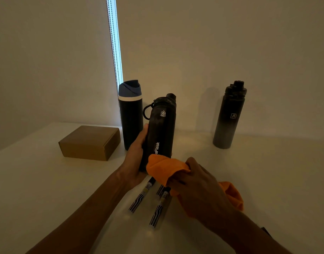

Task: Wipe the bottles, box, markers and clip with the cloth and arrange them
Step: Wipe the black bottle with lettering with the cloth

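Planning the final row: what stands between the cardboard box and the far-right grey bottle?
In the head view, two bottles: the blue-lidded bottle beside the box, then the black flask gripped by the left hand; bare table before the grey bottle.

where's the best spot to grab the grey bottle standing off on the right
Grip the grey bottle round its mid-body, coming from the front. It stands upright and alone on the table, and its body is a plain cylinder, while its cap is narrower.
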`<state>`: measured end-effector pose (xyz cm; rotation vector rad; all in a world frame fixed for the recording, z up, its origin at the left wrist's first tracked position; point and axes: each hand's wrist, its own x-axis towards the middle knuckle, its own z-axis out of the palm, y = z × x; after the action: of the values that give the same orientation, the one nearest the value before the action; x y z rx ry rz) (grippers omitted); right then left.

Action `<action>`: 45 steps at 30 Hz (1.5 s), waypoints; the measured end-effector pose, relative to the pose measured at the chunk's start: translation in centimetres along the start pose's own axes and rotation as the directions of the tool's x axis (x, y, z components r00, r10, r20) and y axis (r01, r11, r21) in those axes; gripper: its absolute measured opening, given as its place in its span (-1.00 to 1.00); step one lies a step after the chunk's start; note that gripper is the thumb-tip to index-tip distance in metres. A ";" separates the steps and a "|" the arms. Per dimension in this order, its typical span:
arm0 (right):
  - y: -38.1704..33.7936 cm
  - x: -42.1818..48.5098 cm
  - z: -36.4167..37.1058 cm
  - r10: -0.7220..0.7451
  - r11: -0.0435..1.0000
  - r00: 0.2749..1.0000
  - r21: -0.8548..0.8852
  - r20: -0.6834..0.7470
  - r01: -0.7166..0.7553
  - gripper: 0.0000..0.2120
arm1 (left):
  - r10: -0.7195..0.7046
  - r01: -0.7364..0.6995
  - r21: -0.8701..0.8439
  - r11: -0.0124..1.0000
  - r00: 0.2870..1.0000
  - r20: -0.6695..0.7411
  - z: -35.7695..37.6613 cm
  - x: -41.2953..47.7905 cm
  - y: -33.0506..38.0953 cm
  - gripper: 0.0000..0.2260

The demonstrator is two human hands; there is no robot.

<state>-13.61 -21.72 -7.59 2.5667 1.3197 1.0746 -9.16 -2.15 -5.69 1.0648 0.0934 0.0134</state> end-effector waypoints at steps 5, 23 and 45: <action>0.5 -0.2 1.1 0.127 0.992 0.991 0.007 0.030 -0.127 0.01 | 0.038 -0.044 0.056 0.997 0.995 0.093 0.2 -0.7 0.2 -0.50; 4.2 -0.4 0.5 0.366 0.925 0.921 0.165 -0.134 -0.343 -0.22 | -0.055 0.011 0.170 0.985 0.964 0.260 1.8 -1.9 -1.7 -0.53; 0.7 -0.3 1.1 0.025 0.999 0.997 0.046 0.074 -0.029 0.06 | -0.089 0.089 0.008 0.996 0.993 0.083 0.3 -1.0 0.1 -0.36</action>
<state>-12.55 -22.10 -8.32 2.6381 1.3125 0.9543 -10.14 -2.48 -5.40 1.0634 0.0651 -0.1117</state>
